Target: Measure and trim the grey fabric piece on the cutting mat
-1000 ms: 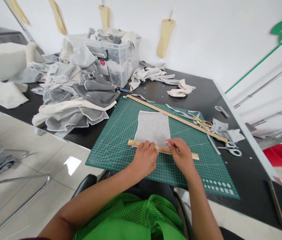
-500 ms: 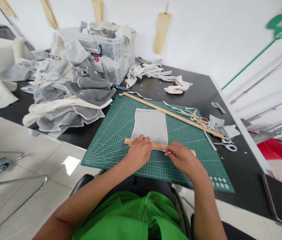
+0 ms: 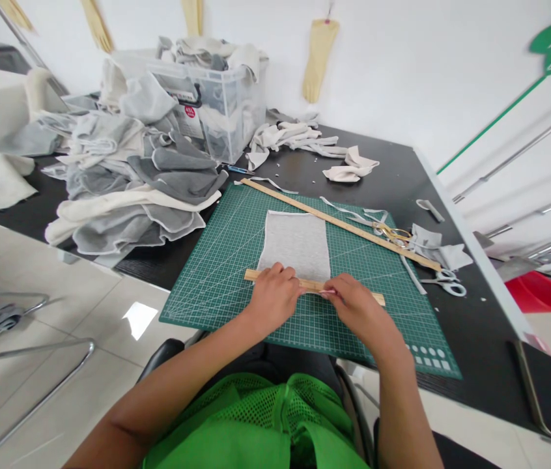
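A piece of light grey knit fabric (image 3: 296, 241) lies flat on a green cutting mat (image 3: 217, 286). Across its near edge runs a short wooden ruler (image 3: 251, 275), lying roughly left to right. My left hand (image 3: 275, 294), fingers curled together, presses down on the ruler and covers part of it. At the fabric's near right corner my right hand (image 3: 356, 305) is closed in a pinch beside the ruler. A thin pinkish bit shows at its fingertips, too small to name. Beyond the fabric, a long wooden ruler (image 3: 344, 225) slants across the mat.
White-handled scissors (image 3: 449, 284), gold-handled scissors (image 3: 393, 233) and fabric scraps (image 3: 426, 241) lie at the right. Piled grey and cream fabric (image 3: 148, 189) and a filled clear plastic box (image 3: 231, 111) stand at the left. A phone (image 3: 549, 384) rests at the right table edge.
My right hand's fingertips have shifted slightly, and the pinkish bit shows a little more. The left hand stays on the ruler; the whole view has moved a touch.
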The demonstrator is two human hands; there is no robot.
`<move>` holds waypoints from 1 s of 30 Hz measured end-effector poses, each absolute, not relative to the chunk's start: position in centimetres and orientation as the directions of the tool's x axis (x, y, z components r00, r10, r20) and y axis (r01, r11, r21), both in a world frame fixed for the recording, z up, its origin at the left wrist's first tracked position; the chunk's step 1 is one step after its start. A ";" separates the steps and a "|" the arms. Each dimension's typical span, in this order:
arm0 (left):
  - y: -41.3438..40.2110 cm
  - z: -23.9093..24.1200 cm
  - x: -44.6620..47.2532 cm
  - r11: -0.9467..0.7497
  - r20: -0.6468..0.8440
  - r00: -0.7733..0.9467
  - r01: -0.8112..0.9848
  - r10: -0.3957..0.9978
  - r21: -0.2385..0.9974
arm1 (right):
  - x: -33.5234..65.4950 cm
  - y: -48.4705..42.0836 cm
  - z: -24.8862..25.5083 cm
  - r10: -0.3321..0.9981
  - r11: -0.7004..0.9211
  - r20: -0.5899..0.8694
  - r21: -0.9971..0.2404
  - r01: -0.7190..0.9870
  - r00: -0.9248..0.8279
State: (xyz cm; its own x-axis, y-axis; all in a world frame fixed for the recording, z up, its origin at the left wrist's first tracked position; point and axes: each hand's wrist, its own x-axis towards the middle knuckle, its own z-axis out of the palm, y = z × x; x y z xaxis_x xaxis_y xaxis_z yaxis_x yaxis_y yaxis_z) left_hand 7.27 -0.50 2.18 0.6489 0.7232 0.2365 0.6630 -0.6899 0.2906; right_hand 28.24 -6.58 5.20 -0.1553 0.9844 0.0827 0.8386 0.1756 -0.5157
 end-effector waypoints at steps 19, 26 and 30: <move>0.4 2.6 6.8 -0.693 0.215 0.665 0.637 0.715 0.336 | 26.0 -6.6 5.1 0.936 0.335 0.064 -0.463 0.821 -0.346; 0.4 2.7 6.7 -0.690 0.236 0.658 0.614 0.716 0.383 | 26.1 -6.4 4.7 0.941 0.325 0.104 -0.532 0.782 -0.321; 0.7 2.5 6.5 -0.711 0.220 0.688 0.594 0.691 0.375 | 26.0 -6.2 4.5 0.938 0.339 0.123 -0.512 0.789 -0.323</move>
State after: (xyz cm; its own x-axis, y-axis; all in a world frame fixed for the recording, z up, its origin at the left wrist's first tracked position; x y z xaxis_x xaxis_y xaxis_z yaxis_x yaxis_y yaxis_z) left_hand 6.54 0.69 2.53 0.6882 0.6914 0.2198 0.5945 -0.7111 0.3754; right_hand 26.03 -6.25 4.55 -0.3229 0.9384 0.1232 0.7894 0.3389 -0.5118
